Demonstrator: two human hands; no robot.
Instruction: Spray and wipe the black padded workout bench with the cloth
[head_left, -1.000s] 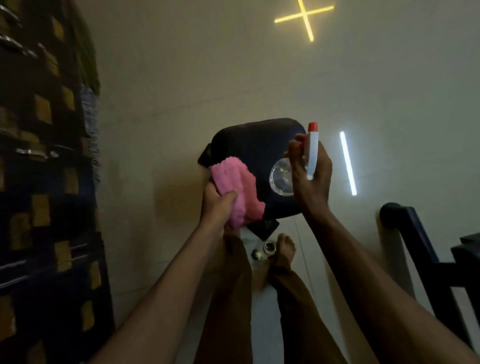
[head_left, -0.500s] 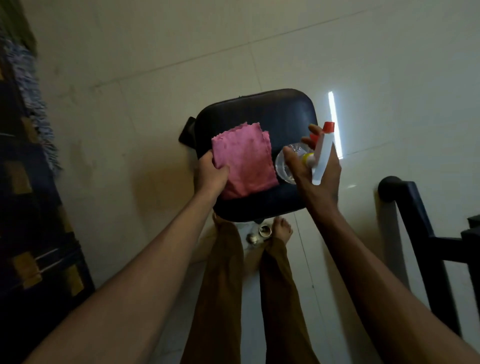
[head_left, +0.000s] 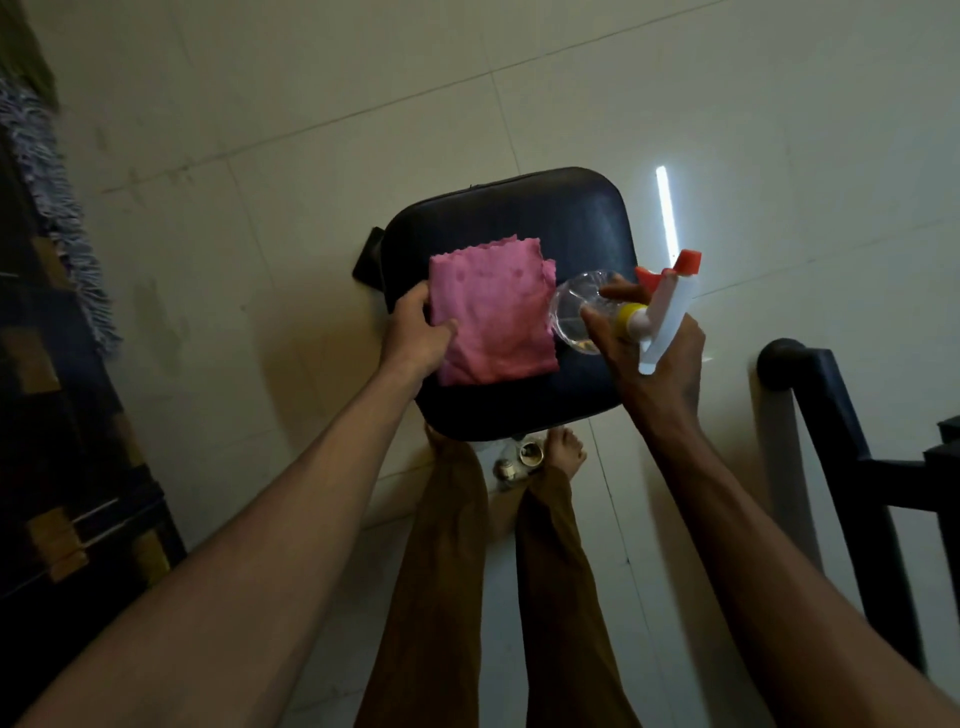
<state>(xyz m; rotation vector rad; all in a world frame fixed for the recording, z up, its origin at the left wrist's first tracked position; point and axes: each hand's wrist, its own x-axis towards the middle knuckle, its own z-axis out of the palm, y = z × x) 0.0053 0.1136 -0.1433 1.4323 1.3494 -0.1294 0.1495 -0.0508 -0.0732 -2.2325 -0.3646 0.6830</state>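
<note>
Black padded bench seat (head_left: 566, 228): rounded-square cushion seen from above, standing on pale floor tiles (head_left: 311, 130); its near edge lies just ahead of the person's bare feet, its far edge toward the top of the view. A small black tab projects from its left side.

Pink cloth (head_left: 491, 317): folded into a rough rectangle, lying flat on the left half of the cushion, scalloped edge toward the far side, long axis running near to far.

Left hand (head_left: 415, 338): at the cloth's left edge, thumb on top of the fabric, fingers curled round the edge, pinching it.

Spray bottle (head_left: 582, 312): clear body, yellow collar, white trigger head with red nozzle (head_left: 688, 261). It lies close to horizontal over the cushion's right side, long axis left to right, base toward the cloth and almost touching it, head to the right with the nozzle aimed up and away toward the far right.

Right hand (head_left: 654, 358): wrapped round the bottle's neck and trigger head, fingers curled, gripping it.

Other items: dark metal frame (head_left: 831, 415) at right; fringed patterned fabric (head_left: 57, 218) at left; bright light strip (head_left: 666, 213) reflected on the floor; two small round metal parts (head_left: 519, 460) between the feet.
</note>
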